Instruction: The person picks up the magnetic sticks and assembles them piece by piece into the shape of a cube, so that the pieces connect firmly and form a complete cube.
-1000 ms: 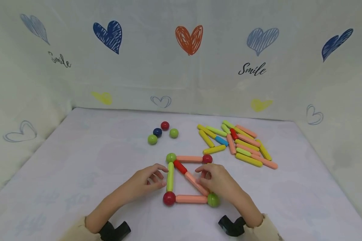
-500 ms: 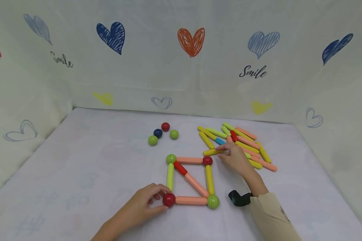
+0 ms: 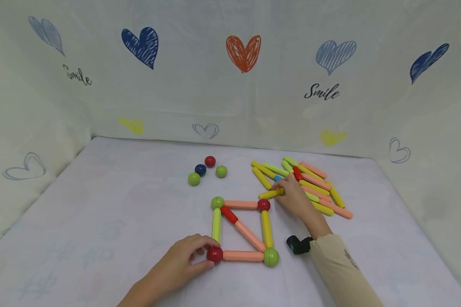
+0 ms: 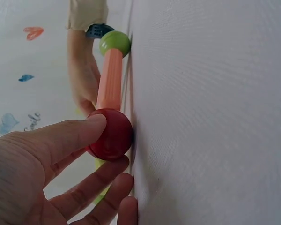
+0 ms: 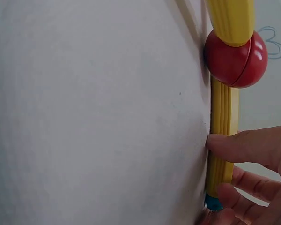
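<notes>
A flat square of coloured sticks and balls lies on the table. At its near left corner my left hand (image 3: 184, 262) pinches a red ball (image 3: 215, 255) between thumb and fingers, as the left wrist view confirms. A salmon stick (image 3: 243, 256) runs from that ball to a green ball (image 3: 271, 257). The right side is a yellow stick (image 3: 266, 229) up to another red ball (image 3: 264, 205). A red piece (image 3: 229, 214) and a salmon stick (image 3: 250, 236) form the diagonal. Beyond, my right hand (image 3: 295, 198) grips a loose yellow stick (image 5: 219, 112), thumb on its side.
Behind and right of the square lies a pile of loose sticks, among them a yellow one (image 3: 262, 178) and a salmon one (image 3: 336, 209). Several loose balls, including a blue ball (image 3: 200, 170), sit at the back. A fabric backdrop (image 3: 276, 115) rises behind the table.
A yellow stick, hidden or absent a second ago, shows on the square's right side. My left hand came down to the near red ball. My right hand moved to the pile and took a yellow stick.
</notes>
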